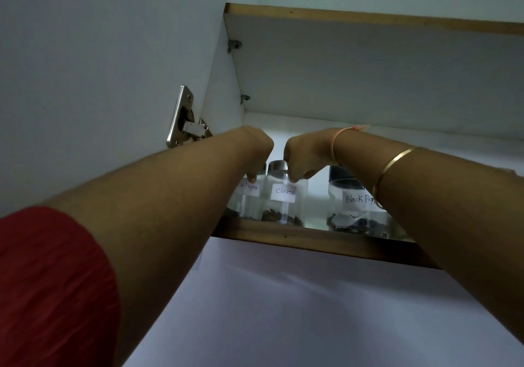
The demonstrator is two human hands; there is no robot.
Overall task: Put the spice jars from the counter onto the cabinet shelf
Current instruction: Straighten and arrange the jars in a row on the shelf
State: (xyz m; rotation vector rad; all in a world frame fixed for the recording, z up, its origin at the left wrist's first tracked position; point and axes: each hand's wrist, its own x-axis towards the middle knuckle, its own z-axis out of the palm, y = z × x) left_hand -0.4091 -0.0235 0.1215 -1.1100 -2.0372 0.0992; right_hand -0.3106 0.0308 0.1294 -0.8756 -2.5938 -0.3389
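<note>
Right hand (304, 154): fingers curled round the Cloves jar (283, 196) at its neck.
Left hand (255, 151): fingertips pinch the pepper jar (251, 201) at its top.
Position: both jars upright at the shelf (312, 243) front edge, left end.
Clearance: open gap rightward to the black-lidded jar (351, 199).

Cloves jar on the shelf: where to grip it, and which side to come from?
Grip the Cloves jar high, around the shoulder just under its metal lid, coming from the open cabinet front and slightly right. It stands upright at the shelf edge. The pepper jar crowds its left side, while its right side has a gap. The right hand holds it there now.
</note>
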